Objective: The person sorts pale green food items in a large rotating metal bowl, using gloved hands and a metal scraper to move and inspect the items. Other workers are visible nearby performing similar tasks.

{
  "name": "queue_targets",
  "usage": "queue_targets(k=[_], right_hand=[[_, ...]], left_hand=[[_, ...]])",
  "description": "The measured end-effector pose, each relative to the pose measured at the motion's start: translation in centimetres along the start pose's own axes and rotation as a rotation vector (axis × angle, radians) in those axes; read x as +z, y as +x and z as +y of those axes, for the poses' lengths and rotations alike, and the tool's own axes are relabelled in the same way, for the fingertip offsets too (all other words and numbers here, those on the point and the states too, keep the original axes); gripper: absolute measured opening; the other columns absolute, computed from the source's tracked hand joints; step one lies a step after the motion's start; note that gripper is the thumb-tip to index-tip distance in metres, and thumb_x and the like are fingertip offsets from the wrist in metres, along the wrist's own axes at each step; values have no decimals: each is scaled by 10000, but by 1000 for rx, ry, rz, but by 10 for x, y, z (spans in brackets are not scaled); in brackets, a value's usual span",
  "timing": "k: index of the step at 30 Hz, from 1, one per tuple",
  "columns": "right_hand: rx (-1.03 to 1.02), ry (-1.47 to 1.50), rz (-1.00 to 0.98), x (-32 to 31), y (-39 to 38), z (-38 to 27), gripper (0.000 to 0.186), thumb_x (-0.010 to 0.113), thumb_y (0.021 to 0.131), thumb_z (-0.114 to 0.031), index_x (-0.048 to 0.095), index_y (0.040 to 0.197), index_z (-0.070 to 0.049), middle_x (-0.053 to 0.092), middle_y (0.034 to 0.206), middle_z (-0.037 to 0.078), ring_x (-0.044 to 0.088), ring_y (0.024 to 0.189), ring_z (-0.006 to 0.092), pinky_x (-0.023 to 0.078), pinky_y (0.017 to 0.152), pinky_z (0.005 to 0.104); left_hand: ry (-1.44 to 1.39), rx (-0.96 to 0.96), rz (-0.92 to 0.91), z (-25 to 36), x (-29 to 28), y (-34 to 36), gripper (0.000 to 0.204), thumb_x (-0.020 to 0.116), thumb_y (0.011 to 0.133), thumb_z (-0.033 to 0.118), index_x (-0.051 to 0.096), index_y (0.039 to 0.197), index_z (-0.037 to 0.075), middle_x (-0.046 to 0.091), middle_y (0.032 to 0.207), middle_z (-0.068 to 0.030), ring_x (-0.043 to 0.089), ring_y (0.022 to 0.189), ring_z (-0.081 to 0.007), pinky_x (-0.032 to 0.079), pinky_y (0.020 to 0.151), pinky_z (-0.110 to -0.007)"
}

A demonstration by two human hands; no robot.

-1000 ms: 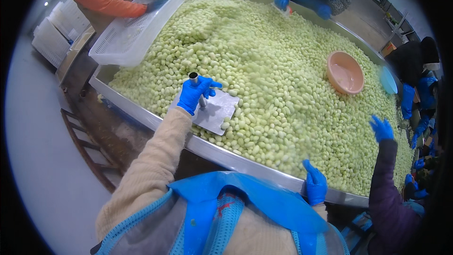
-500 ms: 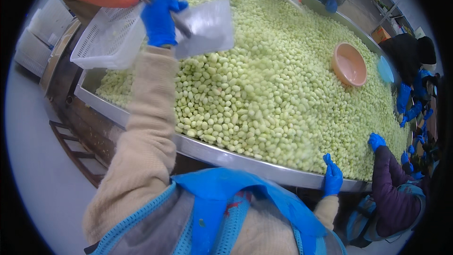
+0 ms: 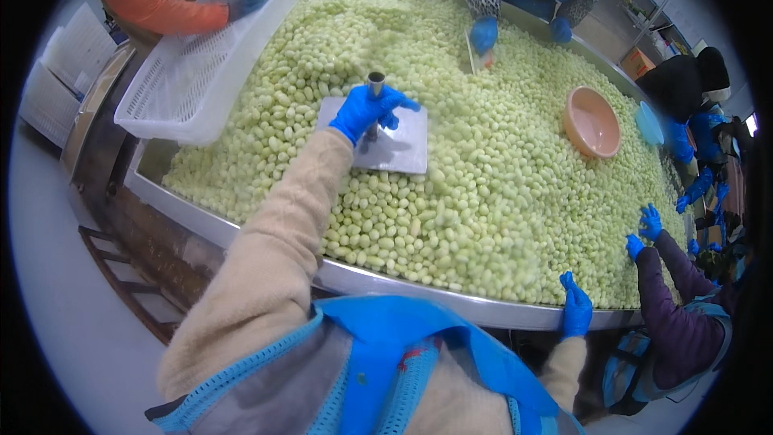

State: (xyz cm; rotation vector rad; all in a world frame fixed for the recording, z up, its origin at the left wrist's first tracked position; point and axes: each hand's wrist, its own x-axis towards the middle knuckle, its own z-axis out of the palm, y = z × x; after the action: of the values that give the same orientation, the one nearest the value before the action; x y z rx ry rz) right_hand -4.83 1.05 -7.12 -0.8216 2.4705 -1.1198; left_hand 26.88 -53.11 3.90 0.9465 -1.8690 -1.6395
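My left hand (image 3: 369, 115), in a blue glove, is closed round the upright tubular handle of a flat metal scoop (image 3: 408, 138). Its square plate lies over the heap of pale green oval fruits (image 3: 386, 229), left of the middle. My index finger stretches out past the handle. At the near right, my right hand (image 3: 576, 308), gloved in blue, rests at the metal rim of the big tray (image 3: 483, 308). Its fingers extend upward beside the fruits and no object shows in them.
A white perforated basket (image 3: 173, 105) sits on the left rim, with an orange-sleeved person (image 3: 165, 0) holding it. An orange bowl (image 3: 592, 122) and a light blue bowl (image 3: 649, 123) rest at the right. Across, another person's gloved hand (image 3: 483, 35) works in the fruits. A purple-sleeved co-worker (image 3: 680, 298) reaches in at right.
My left hand has brought the scoop from beside the basket rightward and nearer, over the fruits. My right hand stays at the rim. The purple-sleeved co-worker's second hand now shows.
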Motion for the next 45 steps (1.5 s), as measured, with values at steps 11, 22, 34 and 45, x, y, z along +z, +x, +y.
queue_targets(k=[11,22,34,45], right_hand=[[-38,-52,-51,-3,-8,-14,326,495,1002,-116,651,1265,-2,709,1199,131,652,1139,199,463,1019,323],[-93,-206,-62,-8,-8,-28,303,505,987,-68,673,1231,-3,722,1156,138,672,1094,223,484,997,342],[-11,-86,-49,-2,-11,-23,308,504,988,-74,680,1235,-17,707,1187,150,656,1122,246,458,1028,364],[-9,-238,-25,-9,-26,-40,303,520,945,-18,699,1190,-12,712,1183,139,658,1123,245,437,1044,367]], left_hand=[[-232,849,511,169,-173,49,340,570,997,374,638,986,41,683,864,-89,635,680,-158,560,624,-305],[-338,297,767,-30,-143,160,306,665,935,266,734,1046,-11,672,710,-103,578,544,-141,515,548,-272],[-342,808,566,160,-201,134,229,637,945,205,702,1040,7,597,753,-10,586,710,-121,530,699,-303],[-19,129,512,-76,-65,192,257,660,936,242,757,935,3,667,670,-38,555,505,-118,503,532,-260]])
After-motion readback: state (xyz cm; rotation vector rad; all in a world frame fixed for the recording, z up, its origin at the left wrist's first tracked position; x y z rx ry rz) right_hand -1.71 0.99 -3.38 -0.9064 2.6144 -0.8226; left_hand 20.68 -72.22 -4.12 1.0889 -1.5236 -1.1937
